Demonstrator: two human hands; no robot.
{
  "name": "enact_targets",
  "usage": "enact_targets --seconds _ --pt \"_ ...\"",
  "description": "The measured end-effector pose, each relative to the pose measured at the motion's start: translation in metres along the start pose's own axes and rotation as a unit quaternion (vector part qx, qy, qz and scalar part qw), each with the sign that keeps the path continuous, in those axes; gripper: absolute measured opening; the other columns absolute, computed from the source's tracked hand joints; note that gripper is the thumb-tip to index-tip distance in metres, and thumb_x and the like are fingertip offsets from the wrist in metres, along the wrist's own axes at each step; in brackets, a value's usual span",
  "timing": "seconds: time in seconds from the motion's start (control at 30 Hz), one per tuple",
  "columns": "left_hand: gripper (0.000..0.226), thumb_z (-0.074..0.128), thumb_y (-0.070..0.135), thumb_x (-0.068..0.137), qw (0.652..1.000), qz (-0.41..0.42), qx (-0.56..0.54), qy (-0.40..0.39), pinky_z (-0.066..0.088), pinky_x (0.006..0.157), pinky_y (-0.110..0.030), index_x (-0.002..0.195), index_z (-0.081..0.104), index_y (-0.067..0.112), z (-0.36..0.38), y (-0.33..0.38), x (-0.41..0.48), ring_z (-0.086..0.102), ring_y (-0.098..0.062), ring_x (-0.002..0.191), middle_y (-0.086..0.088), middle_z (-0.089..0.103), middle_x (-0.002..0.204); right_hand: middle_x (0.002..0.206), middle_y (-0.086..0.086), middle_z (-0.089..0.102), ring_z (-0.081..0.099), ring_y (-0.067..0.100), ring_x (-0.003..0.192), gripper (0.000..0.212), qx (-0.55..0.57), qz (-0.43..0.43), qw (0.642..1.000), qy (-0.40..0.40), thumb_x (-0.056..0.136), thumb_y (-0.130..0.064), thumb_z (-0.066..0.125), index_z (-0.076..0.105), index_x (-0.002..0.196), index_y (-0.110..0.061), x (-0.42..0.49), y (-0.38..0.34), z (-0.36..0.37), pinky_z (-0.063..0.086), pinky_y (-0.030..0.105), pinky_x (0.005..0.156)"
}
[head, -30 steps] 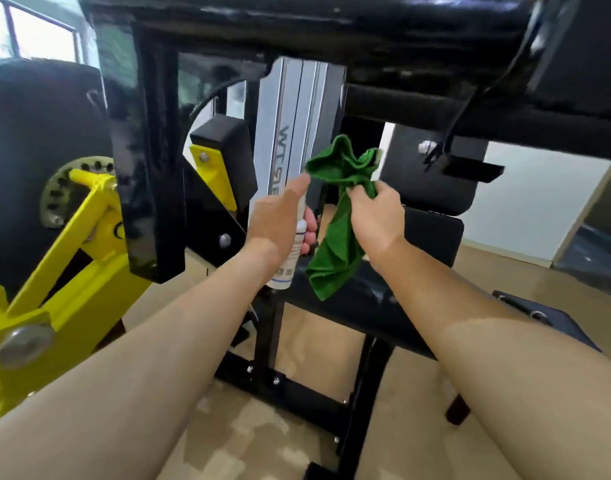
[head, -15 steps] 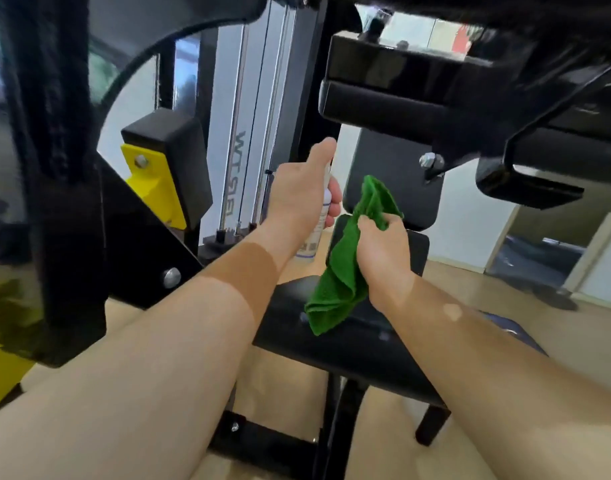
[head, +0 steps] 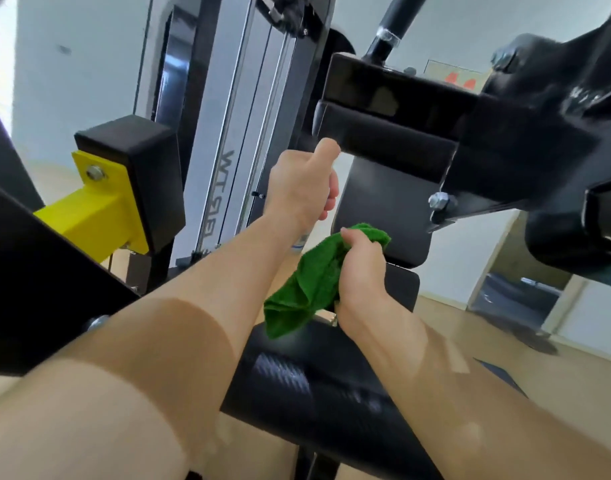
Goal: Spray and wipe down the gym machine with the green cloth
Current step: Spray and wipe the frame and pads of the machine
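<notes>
My left hand point(head: 302, 188) is raised in front of the gym machine point(head: 505, 143), its fingers curled tightly round the spray bottle point(head: 301, 241). The hand covers nearly all of the bottle, and only a pale sliver of its lower end shows beneath my palm. One finger of that hand sticks up on top, close under the edge of the black upper block, though I cannot tell whether it touches the block or presses the nozzle. My right hand point(head: 361, 275) sits lower and just to the right, fingers bunched around the green cloth point(head: 307, 285). The cloth is crumpled in my grip, with its loose end hanging down to the left of my wrist, over the rear edge of the black seat pad point(head: 307, 379). Whether the cloth actually touches the pad I cannot tell. Behind both hands stands the upright black back pad point(head: 387, 206). To the left, a yellow bracket point(head: 92, 216) with a bolt joins a black block, and a grey weight stack cover point(head: 224, 168) with lettering rises beyond it. The pale wooden floor point(head: 442, 313) shows past the seat.
</notes>
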State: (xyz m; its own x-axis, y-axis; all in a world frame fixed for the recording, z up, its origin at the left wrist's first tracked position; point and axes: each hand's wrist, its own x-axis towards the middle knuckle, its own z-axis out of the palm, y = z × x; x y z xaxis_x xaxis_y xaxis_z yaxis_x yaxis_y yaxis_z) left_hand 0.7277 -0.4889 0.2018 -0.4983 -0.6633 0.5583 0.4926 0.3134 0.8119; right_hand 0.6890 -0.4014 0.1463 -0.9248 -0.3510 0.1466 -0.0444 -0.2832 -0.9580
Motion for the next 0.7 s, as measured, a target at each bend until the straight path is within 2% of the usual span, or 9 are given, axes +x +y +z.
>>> enact_targets --seconds 0.1,0.23,0.37,0.47,0.6,0.7 --pt "0.059 0.051 0.041 0.098 1.000 0.021 -0.007 0.001 0.045 0.050 -0.028 0.051 0.060 0.007 -0.004 -0.008 0.004 0.052 -0.018 0.044 -0.002 0.055 0.045 0.108 0.014 0.064 0.067 0.034 0.101 0.026 -0.021 -0.046 0.999 -0.006 0.089 -0.015 0.058 0.051 0.114 -0.013 0.002 -0.002 0.010 0.056 0.057 0.093" --pt "0.066 0.051 0.052 0.097 0.996 0.074 0.016 -0.055 0.046 0.051 -0.026 0.054 0.063 0.004 -0.011 -0.006 0.001 0.053 -0.019 0.043 -0.005 0.056 0.046 0.103 0.008 0.062 0.065 0.030 0.100 0.029 -0.051 -0.085 0.995 -0.025 0.094 -0.003 0.053 0.045 0.119 -0.016 0.006 -0.007 0.022 0.055 0.055 0.093" --pt "0.066 0.051 0.046 0.099 0.984 0.106 0.005 -0.143 0.045 0.051 -0.026 0.058 0.062 -0.004 -0.011 0.007 -0.001 0.049 -0.019 0.042 -0.010 0.053 0.046 0.106 0.009 0.063 0.065 0.027 0.099 0.029 -0.054 -0.061 0.997 -0.008 0.094 -0.003 0.054 0.046 0.118 -0.018 0.006 -0.003 0.017 0.056 0.054 0.094" --pt "0.064 0.051 0.039 0.100 0.979 0.118 0.026 -0.166 0.044 0.049 -0.025 0.058 0.060 -0.008 -0.003 0.017 -0.005 0.046 -0.019 0.039 -0.014 0.053 0.047 0.109 0.009 0.064 0.065 0.027 0.100 0.034 -0.027 -0.066 0.997 0.002 0.094 0.000 0.056 0.047 0.121 -0.018 0.002 -0.003 0.010 0.056 0.052 0.094" --pt "0.059 0.050 0.039 0.094 0.982 0.099 0.056 -0.149 0.045 0.054 -0.028 0.047 0.059 0.005 -0.002 0.017 -0.009 0.048 -0.018 0.040 -0.008 0.053 0.043 0.110 0.009 0.066 0.067 0.026 0.100 0.037 -0.005 -0.104 0.994 -0.015 0.094 -0.003 0.057 0.048 0.128 -0.016 -0.009 -0.013 0.005 0.057 0.051 0.093" --pt "0.064 0.051 0.048 0.098 0.996 0.062 0.043 -0.053 0.046 0.054 -0.027 0.047 0.061 0.010 -0.015 0.008 -0.013 0.052 -0.016 0.042 -0.003 0.056 0.044 0.111 0.009 0.064 0.066 0.028 0.102 0.031 0.022 -0.096 0.995 -0.015 0.096 -0.007 0.057 0.049 0.124 -0.017 -0.013 -0.024 0.015 0.056 0.052 0.094"
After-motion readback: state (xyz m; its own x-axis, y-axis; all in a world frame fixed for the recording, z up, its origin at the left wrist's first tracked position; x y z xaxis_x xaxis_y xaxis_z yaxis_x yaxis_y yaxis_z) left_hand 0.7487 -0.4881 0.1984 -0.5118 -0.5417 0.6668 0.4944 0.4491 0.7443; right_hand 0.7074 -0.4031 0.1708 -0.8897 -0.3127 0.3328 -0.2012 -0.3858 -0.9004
